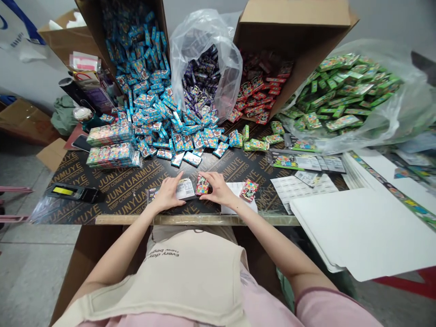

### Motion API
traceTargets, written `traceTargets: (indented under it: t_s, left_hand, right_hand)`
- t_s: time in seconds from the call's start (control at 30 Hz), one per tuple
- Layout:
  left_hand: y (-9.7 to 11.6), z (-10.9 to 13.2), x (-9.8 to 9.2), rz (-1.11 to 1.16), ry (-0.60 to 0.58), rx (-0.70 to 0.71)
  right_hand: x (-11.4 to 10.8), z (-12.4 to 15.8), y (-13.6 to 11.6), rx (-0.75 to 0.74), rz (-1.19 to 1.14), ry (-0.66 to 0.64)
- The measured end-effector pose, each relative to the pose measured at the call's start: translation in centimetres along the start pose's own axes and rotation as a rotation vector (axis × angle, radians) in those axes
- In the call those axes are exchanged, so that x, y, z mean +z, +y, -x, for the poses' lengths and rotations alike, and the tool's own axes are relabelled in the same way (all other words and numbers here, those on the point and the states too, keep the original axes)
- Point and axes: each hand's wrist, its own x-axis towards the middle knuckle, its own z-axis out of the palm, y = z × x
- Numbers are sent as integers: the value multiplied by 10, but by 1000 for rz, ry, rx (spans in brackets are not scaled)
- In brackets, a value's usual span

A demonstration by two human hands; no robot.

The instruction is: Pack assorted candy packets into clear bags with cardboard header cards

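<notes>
My left hand (169, 192) rests on a clear packet with a white label (185, 188) near the table's front edge, fingers curled over it. My right hand (216, 187) pinches a small red box (202, 185) that stands against that packet. A second small red box (249, 189) lies just right of my right hand on a white sheet (235, 206). Behind the hands spreads a heap of small blue boxes (160, 113).
Tipped cartons and bags at the back spill blue, purple (200, 81), red (259, 91) and green boxes (340, 95). Wrapped bundles (111, 145) stack at left, a black tool with a yellow strip (71, 192) beside them. Printed cards (299, 161) and white sheets (361, 227) lie right.
</notes>
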Motion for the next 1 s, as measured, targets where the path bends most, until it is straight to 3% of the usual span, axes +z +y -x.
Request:
traceTargets:
  t_s: [0.2, 0.37, 0.47, 0.53, 0.67, 0.7, 0.8, 0.9, 1.0]
  left_hand:
    - [7, 0, -3, 94, -17, 74]
    - [3, -3, 4, 192, 79, 2]
    - [3, -6, 8, 188, 94, -19]
    - [3, -7, 11, 155, 72, -19]
    - [-2, -3, 17, 19, 10, 0]
    - [-5, -2, 18, -15, -5, 13]
    - [-12, 3, 20, -73, -25, 36]
    - [-11, 4, 18, -52, 5, 25]
    - [5, -4, 13, 103, 94, -7]
  right_hand:
    - [2, -4, -2, -148, -269, -88]
    - [8, 2, -11, 60, -206, 144]
    - [10, 3, -12, 57, -217, 57]
    - [1, -4, 3, 66, -164, 48]
    - [-52, -24, 82, 443, 185, 369]
    - [-70, -26, 106, 544, 271, 389]
    - [-112, -22, 163, 760, 330, 287]
    - [-118, -9, 173, 724, 245, 203]
    - [-90, 2, 139, 633, 131, 236]
